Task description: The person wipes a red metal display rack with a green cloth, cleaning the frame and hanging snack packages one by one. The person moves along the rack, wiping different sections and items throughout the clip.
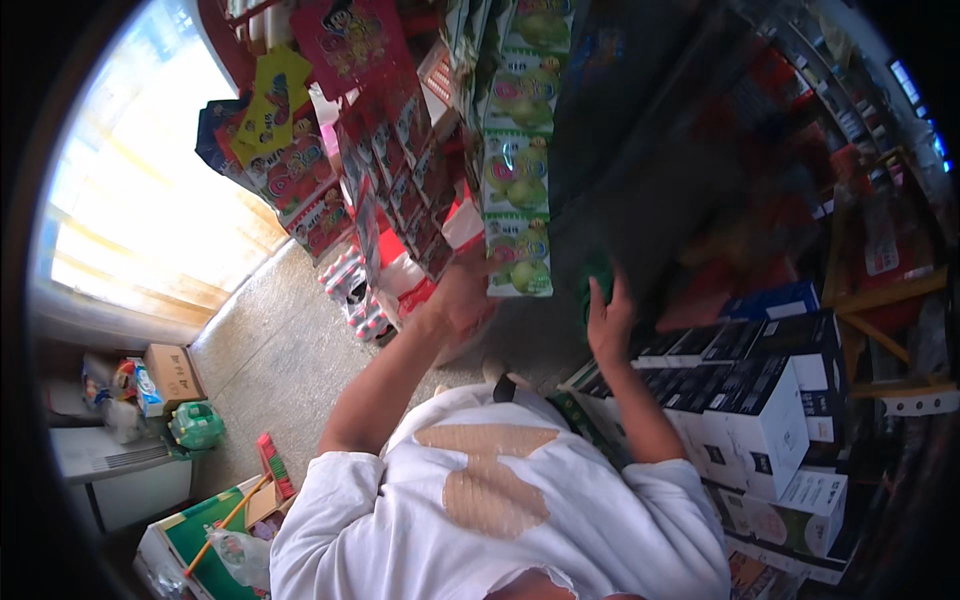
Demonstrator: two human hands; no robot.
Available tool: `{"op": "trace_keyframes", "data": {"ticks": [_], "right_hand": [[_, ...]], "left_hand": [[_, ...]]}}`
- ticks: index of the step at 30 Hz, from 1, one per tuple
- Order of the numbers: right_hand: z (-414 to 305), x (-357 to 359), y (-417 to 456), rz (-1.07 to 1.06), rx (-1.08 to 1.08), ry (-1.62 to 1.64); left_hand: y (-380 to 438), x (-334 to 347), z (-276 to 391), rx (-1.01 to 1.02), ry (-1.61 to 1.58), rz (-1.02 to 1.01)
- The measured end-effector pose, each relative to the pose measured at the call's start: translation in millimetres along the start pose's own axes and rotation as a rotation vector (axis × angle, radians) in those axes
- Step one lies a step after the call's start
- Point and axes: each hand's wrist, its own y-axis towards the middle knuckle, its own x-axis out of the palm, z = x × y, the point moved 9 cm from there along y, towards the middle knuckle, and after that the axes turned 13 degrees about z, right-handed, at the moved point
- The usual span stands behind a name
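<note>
My left hand is blurred and reaches in at the lower ends of hanging strips of dark red snack packets. Something reddish and translucent shows below its fingers, but I cannot tell whether the hand grips it. Just to the right hangs a strip of green-and-white packets with fruit pictures. My right hand is raised beyond that strip, thumb and finger against a dark green item, too blurred to name. Red and yellow packets hang at the upper left.
Stacked black-and-white boxes stand close by my right arm. Shrink-wrapped bottles sit on the speckled floor. At left are a cardboard box, a green wrapped bundle and a green-topped case with a stick across it.
</note>
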Motion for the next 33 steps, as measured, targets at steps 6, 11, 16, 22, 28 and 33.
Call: {"op": "trace_keyframes", "data": {"ticks": [6,11,16,22,28,33], "right_hand": [[-132.4,26.3,-36.8,-0.129,-0.755,-0.209],[-63.9,13.9,-24.2,-0.083,-0.535,-0.216],[34.2,5.0,7.0,-0.072,0.405,0.415],[8.1,37.4,25.0,-0.134,0.623,0.631],[11.9,26.8,43.5,-0.112,0.624,0.626],[30.6,20.2,68.5,-0.070,0.434,0.435]], "left_hand": [[7.1,11.4,-27.0,-0.294,-0.388,-0.182],[-2.4,25.8,0.5,0.027,-0.027,-0.030],[7.4,17.7,-7.4,0.185,0.430,-0.050],[13.0,12.4,-22.8,0.084,0.754,-0.068],[27.7,35.8,101.0,0.830,0.825,0.047],[-0.7,131.4,175.9,1.546,1.167,0.359]]}}
